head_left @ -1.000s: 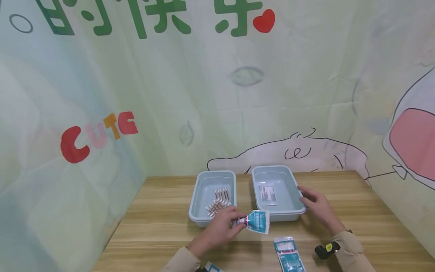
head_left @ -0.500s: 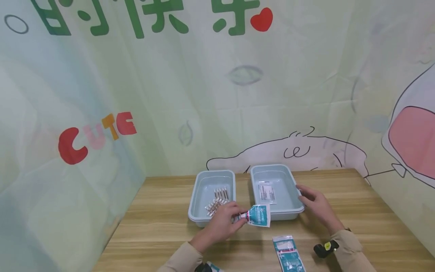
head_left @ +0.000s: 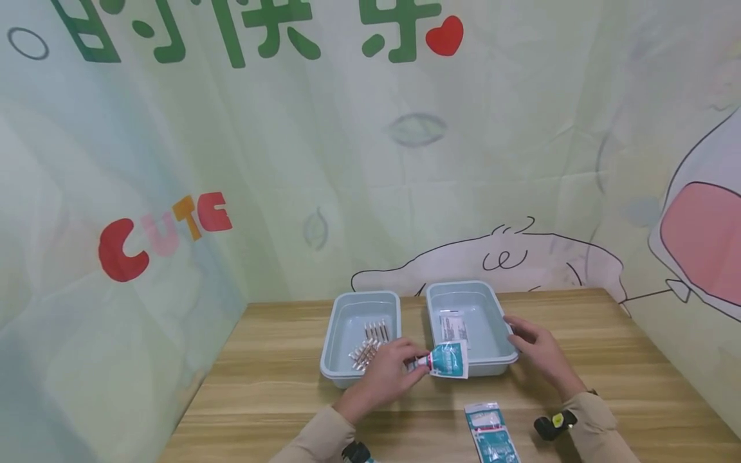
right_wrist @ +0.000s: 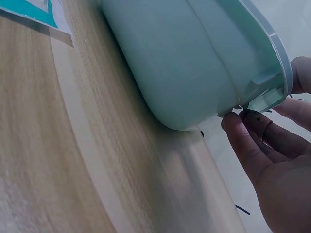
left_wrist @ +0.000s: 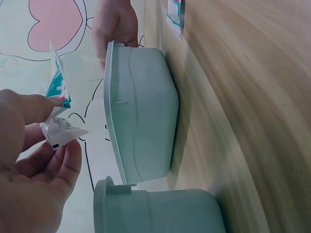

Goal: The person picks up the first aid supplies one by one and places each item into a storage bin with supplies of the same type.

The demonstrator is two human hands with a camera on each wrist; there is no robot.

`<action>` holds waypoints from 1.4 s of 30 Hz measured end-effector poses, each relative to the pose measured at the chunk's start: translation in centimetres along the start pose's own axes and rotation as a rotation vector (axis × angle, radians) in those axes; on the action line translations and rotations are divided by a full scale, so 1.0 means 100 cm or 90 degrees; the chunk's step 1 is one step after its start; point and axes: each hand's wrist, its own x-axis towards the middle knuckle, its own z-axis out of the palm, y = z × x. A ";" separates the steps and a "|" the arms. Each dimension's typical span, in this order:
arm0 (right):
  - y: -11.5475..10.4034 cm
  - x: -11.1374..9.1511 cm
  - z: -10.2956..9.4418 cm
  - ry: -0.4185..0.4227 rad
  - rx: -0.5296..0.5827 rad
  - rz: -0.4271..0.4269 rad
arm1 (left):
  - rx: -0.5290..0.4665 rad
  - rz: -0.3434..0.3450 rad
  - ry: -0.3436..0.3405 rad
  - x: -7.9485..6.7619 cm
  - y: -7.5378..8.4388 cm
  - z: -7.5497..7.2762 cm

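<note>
My left hand (head_left: 389, 373) pinches a teal-and-white sachet (head_left: 449, 360) by its bunched middle, between thumb and fingers. The sachet's flared end overlaps the near edge of the right light-blue plastic tray (head_left: 499, 366) in the head view. In the left wrist view the sachet (left_wrist: 59, 87) looks bent, with a white part below the thumb. My right hand (head_left: 541, 354) grips that tray's right rim, its fingertips (right_wrist: 235, 127) under the side lip. A white printed sachet (head_left: 453, 326) lies inside the tray.
Left of it stands another light-blue tray (head_left: 334, 347) with several white-ended small sticks (head_left: 366, 352). A second teal sachet (head_left: 492, 434) lies on the wooden table (head_left: 260, 386) near the front. A printed curtain (head_left: 289, 161) hangs behind.
My left hand has moved slightly right and forward, carrying the sachet from in front of the right tray to over its near edge. The right hand keeps its place at the rim.
</note>
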 end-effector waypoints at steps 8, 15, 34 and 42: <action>-0.003 -0.001 0.000 0.003 0.000 -0.004 | -0.009 -0.026 0.002 0.006 -0.003 0.000; -0.003 -0.001 0.000 0.004 -0.003 -0.010 | -0.006 -0.035 0.006 0.009 -0.003 0.001; -0.003 -0.005 0.002 -0.007 0.003 -0.007 | -0.009 -0.102 -0.021 0.023 0.000 0.004; -0.005 -0.003 0.001 0.000 -0.004 -0.016 | -0.020 -0.109 -0.020 0.029 0.000 0.002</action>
